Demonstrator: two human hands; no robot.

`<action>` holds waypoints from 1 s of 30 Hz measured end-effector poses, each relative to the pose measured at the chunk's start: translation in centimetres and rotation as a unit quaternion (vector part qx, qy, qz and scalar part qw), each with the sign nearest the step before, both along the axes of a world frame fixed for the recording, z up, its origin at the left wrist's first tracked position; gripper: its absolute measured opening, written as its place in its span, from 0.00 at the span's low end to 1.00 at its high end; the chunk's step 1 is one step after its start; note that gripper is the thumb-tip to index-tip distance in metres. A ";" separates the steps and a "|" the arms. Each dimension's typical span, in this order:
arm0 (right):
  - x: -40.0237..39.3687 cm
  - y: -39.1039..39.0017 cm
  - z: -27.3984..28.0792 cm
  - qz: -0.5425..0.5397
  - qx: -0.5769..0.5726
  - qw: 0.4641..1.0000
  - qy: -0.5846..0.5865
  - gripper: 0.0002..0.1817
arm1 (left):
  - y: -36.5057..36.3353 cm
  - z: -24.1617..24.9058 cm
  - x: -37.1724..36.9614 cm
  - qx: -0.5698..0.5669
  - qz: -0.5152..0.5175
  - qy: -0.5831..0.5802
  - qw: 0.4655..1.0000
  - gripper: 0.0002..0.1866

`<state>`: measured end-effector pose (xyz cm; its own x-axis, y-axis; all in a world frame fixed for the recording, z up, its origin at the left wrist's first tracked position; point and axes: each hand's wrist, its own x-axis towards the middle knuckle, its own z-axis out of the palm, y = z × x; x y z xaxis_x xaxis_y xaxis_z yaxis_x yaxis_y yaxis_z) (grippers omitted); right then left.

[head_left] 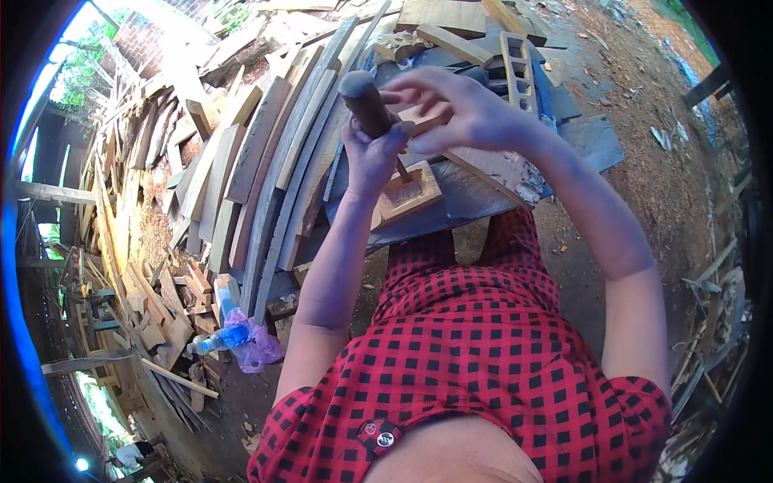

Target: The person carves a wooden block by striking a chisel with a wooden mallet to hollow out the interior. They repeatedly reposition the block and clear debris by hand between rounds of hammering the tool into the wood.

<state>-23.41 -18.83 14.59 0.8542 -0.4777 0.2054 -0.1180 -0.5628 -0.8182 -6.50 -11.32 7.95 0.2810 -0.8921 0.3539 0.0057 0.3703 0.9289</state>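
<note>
My left hand (373, 161) is closed on a chisel (403, 168), whose narrow shaft points down into a light wooden block (419, 201) with a recess cut in its top. A thick, round piece of dark wood (366, 103) rises above this fist, its blunt end towards me. My right hand (483, 113) is level with it on the right, fingers curled around a light wooden handle (428, 125). I cannot tell whether that handle joins the dark round piece. The block lies at the near edge of a dark work surface (467, 208).
Long boards (278, 161) are stacked at the left of the block. Behind my right hand lies a wooden frame with rectangular openings (519, 68). A plastic bottle (219, 338) and a purple plastic bag (259, 346) are at lower left, near heaped offcuts (165, 314).
</note>
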 end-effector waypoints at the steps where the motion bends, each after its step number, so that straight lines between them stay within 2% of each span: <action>1: -1.8 0.7 -1.3 -0.055 -0.033 0.998 -0.014 0.41 | 0.1 0.0 0.2 0.031 -0.009 0.018 0.999 0.13; 3: -5.6 0.6 -6.7 -0.132 -0.229 0.962 0.064 0.47 | 0.1 -0.4 0.4 0.038 -0.007 0.021 0.999 0.13; 5: -8.5 2.6 -9.1 -0.204 -0.221 0.905 0.302 0.54 | -0.2 -0.5 0.2 0.044 -0.013 0.023 0.999 0.13; 6: -9.3 3.2 -10.5 -0.207 -0.220 0.904 0.304 0.54 | -0.3 -0.5 0.1 0.042 -0.018 0.020 0.999 0.12; 8: -10.2 3.8 -13.0 -0.267 -0.178 0.864 0.388 0.59 | -0.6 -0.5 -0.1 0.038 -0.022 0.016 0.999 0.12; 9: -10.2 4.0 -13.7 -0.284 -0.173 0.868 0.370 0.62 | -0.7 -0.5 -0.1 0.042 -0.027 0.017 0.999 0.11; 13: -10.4 3.2 -14.9 -0.355 -0.160 0.880 0.272 0.60 | -0.7 -0.4 0.1 0.041 -0.026 0.046 0.998 0.09; 15: -10.9 2.4 -15.2 -0.352 -0.103 0.897 0.246 0.54 | -0.8 -0.6 0.3 0.031 -0.023 0.045 0.998 0.09; 16: -10.5 2.1 -13.6 -0.350 -0.106 0.898 0.246 0.54 | -0.8 -0.6 0.4 0.025 -0.021 0.045 0.998 0.08; 18: -10.4 1.0 -8.4 -0.301 0.009 0.949 0.097 0.45 | -0.8 -0.5 0.3 0.036 -0.020 0.033 0.999 0.08; 20: -8.2 1.9 0.5 -0.293 0.024 0.955 -0.045 0.41 | -0.6 -0.5 -0.1 0.054 -0.023 0.021 0.998 0.07; 22: -7.0 1.6 6.7 -0.269 -0.001 0.959 -0.093 0.40 | -0.7 -0.2 -0.8 0.039 -0.033 0.007 0.999 0.07; 24: -6.1 1.6 10.3 -0.228 0.070 0.959 -0.152 0.41 | -0.7 0.2 -1.2 0.049 -0.033 0.007 0.998 0.07; 25: -5.1 2.7 11.5 -0.098 0.157 0.930 -0.317 0.38 | -0.7 0.1 -1.2 0.050 -0.035 0.010 0.998 0.07; 26: -4.4 2.5 11.3 -0.096 0.154 0.931 -0.317 0.38 | -0.7 0.1 -1.2 0.050 -0.037 0.012 0.998 0.07; 27: -3.7 1.9 10.6 -0.116 0.034 0.985 -0.124 0.39 | -0.7 0.0 -1.2 0.047 -0.036 0.013 0.998 0.07; 28: -3.1 1.2 9.6 -0.130 -0.089 0.985 0.075 0.41 | -0.8 -0.2 -1.1 0.050 -0.037 0.023 0.998 0.08; 29: -3.0 0.5 8.3 -0.126 -0.209 0.966 0.090 0.40 | -0.8 -0.2 -1.1 0.055 -0.039 0.032 0.997 0.10; 30: -2.8 0.0 9.0 -0.128 -0.211 0.965 0.090 0.40 | -1.0 -0.1 -1.1 0.053 -0.041 0.031 0.997 0.10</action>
